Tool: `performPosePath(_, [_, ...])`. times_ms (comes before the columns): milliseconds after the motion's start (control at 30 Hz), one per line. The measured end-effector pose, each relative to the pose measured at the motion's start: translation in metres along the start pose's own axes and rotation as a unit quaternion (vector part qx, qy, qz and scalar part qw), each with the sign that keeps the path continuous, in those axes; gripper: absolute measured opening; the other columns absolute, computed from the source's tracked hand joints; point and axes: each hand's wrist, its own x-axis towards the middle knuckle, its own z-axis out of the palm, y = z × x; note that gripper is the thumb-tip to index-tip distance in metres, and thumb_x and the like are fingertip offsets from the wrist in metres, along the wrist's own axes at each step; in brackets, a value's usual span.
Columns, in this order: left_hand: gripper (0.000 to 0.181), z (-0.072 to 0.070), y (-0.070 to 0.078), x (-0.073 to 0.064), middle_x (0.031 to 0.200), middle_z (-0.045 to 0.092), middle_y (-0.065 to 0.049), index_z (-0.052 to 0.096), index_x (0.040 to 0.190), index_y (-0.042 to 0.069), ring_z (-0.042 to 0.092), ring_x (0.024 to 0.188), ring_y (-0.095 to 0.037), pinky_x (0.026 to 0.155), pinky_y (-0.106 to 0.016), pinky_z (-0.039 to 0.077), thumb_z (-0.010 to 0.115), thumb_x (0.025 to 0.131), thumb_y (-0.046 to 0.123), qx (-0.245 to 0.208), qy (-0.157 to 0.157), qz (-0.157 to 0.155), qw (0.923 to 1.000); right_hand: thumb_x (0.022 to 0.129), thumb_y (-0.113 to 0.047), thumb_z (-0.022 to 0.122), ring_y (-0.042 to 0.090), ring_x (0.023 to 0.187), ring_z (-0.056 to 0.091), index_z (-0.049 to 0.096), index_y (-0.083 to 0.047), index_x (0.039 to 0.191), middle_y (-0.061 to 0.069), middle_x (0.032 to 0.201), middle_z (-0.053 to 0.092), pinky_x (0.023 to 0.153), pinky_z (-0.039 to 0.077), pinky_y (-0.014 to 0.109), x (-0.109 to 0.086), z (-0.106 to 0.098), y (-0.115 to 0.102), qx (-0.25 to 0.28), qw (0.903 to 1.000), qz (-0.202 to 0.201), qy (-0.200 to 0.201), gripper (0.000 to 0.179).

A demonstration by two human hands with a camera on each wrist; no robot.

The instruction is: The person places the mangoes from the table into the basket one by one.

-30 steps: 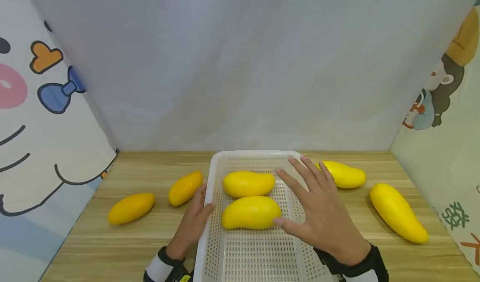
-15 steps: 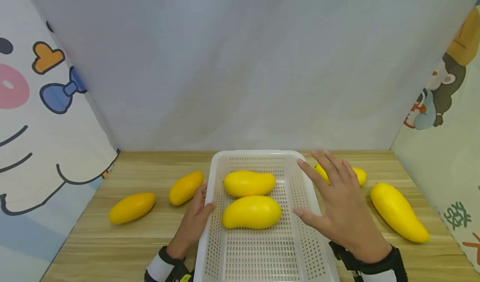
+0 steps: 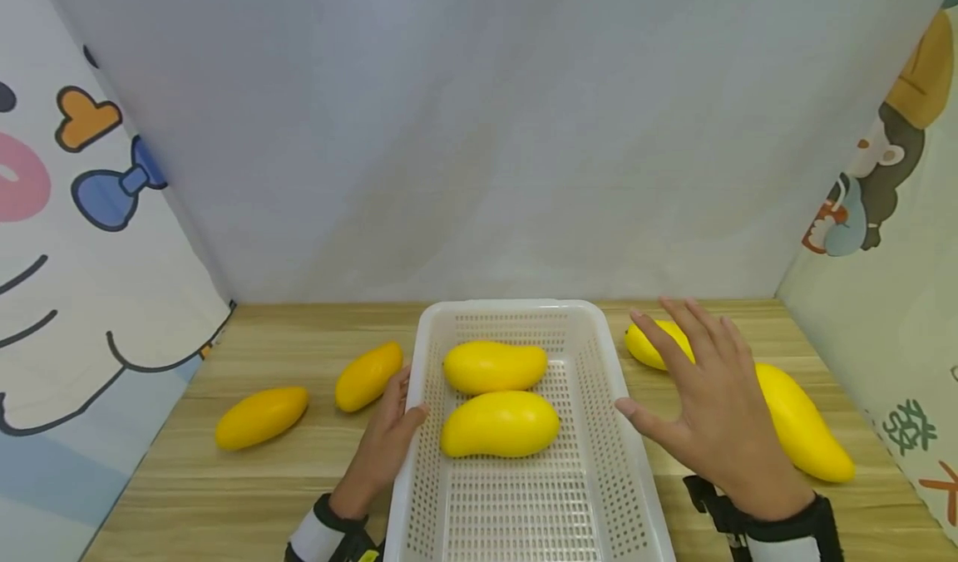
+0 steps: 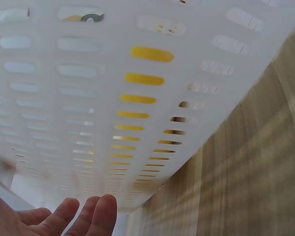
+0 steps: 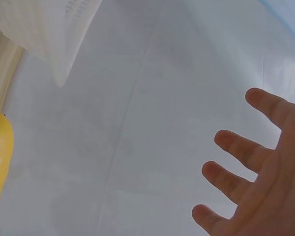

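Observation:
A white perforated plastic basket [image 3: 524, 508] stands on the table with two yellow mangoes, a far mango [image 3: 496, 367] and a near mango [image 3: 500, 424], lying crosswise inside. My left hand [image 3: 385, 441] holds the basket's left side, thumb at the rim and fingers along the outer wall. In the left wrist view, yellow shows through the slots of the basket wall [image 4: 187, 69]. To the right of the basket, my right hand [image 3: 711, 408] hovers with spread fingers and nothing in it. Behind it lie a partly hidden mango [image 3: 649, 346] and another mango [image 3: 804, 429].
Two more mangoes, one [image 3: 262, 417] farther left and one [image 3: 369, 377] close to my left fingers, lie on the wooden table [image 3: 224, 504]. A pale curtain [image 3: 479, 130] closes off the back, with printed cloth panels [image 3: 891, 321] on the sides.
My right hand has moved right, from above the basket to beyond its right rim, fingers still spread. The left hand, basket and mangoes have stayed in place.

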Motion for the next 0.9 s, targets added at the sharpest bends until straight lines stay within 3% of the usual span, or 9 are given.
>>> performPosePath(667, [0.057,0.0,-0.002,0.0,0.15,0.039,-0.024,0.021,0.157,0.005,0.049,0.128,-0.044,0.096,-0.051,0.052,0.042,0.104,0.004,-0.013,-0.007,0.005,0.9999,0.09,-0.069,0.057,0.044,0.143,0.029,0.041,-0.025,0.156,0.023,0.155,0.037,0.114,0.015,0.069,-0.01,-0.005,0.027,-0.008,0.9986,0.047,-0.021,0.081])
performPosePath(900, [0.057,-0.001,-0.002,0.0,0.15,0.039,-0.024,0.02,0.157,0.005,0.049,0.128,-0.044,0.095,-0.051,0.053,0.042,0.104,0.004,-0.01,-0.006,0.009,0.9999,0.09,-0.074,0.051,0.048,0.137,0.034,0.047,-0.017,0.151,0.028,0.149,0.042,0.105,0.023,0.072,-0.014,-0.002,0.043,-0.026,0.9981,0.056,-0.004,0.084])
